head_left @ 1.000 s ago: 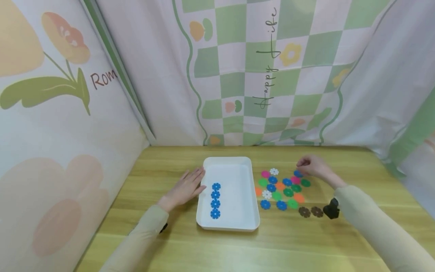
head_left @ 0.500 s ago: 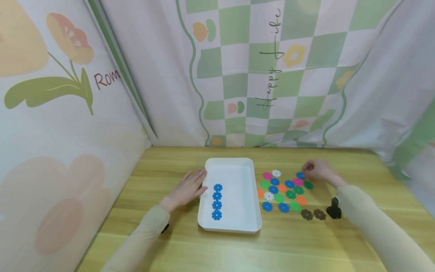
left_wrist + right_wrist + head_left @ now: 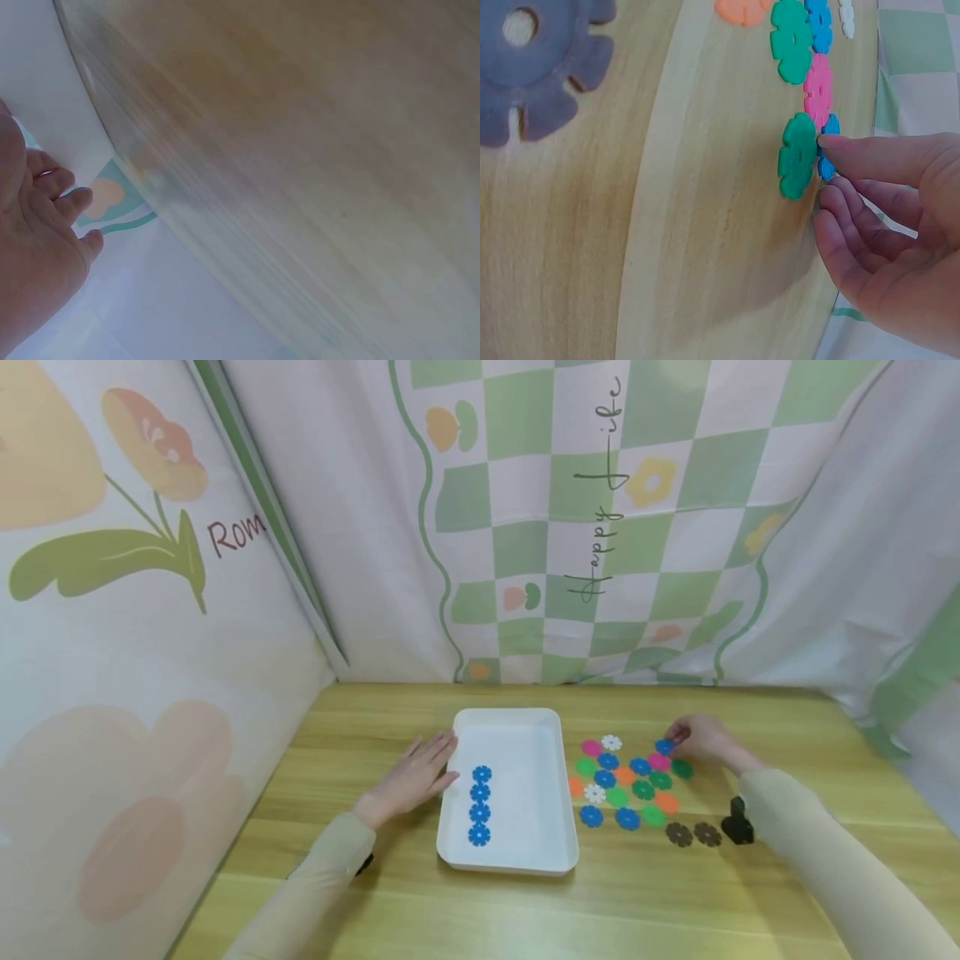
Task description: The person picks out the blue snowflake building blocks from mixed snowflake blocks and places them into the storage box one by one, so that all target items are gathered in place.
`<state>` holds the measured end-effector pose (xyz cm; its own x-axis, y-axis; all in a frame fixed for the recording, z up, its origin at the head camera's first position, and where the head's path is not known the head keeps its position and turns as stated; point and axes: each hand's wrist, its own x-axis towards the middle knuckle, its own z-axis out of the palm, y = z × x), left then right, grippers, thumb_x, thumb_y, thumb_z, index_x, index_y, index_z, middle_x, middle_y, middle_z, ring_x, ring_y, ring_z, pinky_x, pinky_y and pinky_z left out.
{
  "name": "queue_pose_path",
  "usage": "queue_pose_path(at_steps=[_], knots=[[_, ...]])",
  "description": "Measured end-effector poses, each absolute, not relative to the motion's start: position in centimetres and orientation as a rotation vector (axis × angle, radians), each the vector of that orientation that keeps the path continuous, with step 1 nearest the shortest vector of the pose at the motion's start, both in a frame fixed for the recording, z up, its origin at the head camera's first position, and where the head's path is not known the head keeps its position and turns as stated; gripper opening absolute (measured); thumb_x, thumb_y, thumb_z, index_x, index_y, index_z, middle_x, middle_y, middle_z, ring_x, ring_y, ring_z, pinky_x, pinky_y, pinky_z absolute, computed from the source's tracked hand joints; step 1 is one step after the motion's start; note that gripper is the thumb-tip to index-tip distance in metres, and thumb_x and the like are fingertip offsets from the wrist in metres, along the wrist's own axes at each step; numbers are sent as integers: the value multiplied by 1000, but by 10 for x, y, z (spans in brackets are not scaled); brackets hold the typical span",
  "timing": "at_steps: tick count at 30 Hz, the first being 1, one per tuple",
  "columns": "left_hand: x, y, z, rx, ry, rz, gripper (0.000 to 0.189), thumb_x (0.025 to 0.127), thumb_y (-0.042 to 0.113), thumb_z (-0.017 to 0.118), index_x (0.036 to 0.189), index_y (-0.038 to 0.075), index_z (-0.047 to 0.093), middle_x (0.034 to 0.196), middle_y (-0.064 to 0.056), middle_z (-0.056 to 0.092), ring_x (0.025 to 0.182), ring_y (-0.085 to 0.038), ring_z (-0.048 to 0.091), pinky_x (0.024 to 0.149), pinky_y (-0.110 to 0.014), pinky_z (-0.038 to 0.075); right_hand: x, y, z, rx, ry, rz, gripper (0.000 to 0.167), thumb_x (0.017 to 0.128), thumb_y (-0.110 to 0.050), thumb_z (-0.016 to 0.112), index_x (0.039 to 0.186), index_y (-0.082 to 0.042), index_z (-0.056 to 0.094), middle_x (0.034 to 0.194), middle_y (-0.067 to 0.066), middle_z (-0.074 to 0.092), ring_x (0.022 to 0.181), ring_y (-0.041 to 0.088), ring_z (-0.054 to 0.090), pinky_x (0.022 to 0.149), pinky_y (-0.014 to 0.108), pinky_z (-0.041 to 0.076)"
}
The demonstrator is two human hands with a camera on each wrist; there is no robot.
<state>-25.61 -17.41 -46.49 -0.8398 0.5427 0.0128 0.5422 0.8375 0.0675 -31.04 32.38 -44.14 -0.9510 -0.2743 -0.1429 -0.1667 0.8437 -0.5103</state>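
Right fingers (image 3: 836, 244) on blue disc (image 3: 827, 167), tray discs (image 3: 476, 811) head-view only

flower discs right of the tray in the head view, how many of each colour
Blue discs: 6
Dark green discs: 3
Light green discs: 3
Orange discs: 3
Pink discs: 2
White discs: 2
Brown discs: 2
Total visible: 21

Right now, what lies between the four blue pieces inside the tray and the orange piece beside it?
In the head view, only bare tray floor and the right wall separate the four blue pieces from the orange piece.
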Motion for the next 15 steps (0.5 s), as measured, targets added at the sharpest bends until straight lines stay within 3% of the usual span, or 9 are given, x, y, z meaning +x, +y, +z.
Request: queue_pose_path(at_steps=[7, 15], knots=[[-256, -174, -464, 881, 3005, 113, 66, 107, 46, 33, 157, 4, 23, 166, -11, 22, 153, -27, 25, 125, -52, 21, -309, 320, -437, -324, 2807, -712, 39, 78, -11, 76, 105, 14, 64, 98, 27, 68, 89, 33, 64, 82, 49, 55], [-255, -174, -464, 883, 3003, 100, 66, 107, 47, 32, 157, 5, 23, 166, -10, 21, 153, -27, 25, 125, -52, 21, -309, 320, -438, -310, 2811, -720, 37, 78, -12, 77, 100, 12, 60, 93, 22, 65, 85, 29, 61, 76, 42, 54]])
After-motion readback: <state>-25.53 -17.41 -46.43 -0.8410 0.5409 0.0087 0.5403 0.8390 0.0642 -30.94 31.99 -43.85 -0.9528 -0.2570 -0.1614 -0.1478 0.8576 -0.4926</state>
